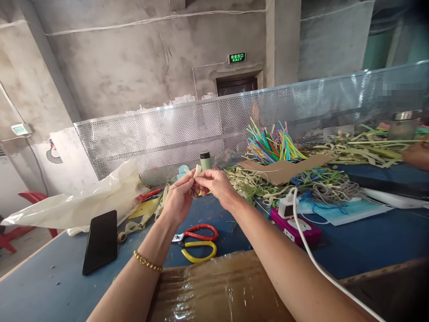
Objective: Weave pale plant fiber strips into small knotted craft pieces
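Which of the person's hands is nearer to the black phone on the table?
The left. The left hand is ahead and to the right of the black phone; the right hand is farther right, past the left one.

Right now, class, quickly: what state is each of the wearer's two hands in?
Left hand: closed, fingertips pinching a pale strip.
Right hand: closed, thumb and fingers pinching the pale strip too.

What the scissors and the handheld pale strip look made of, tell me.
Scissors: shiny silver blade end, likely metal; glossy red and yellow handles, probably plastic. Pale strip: matte and flat, perhaps plant fibre or fabric; too small to tell.
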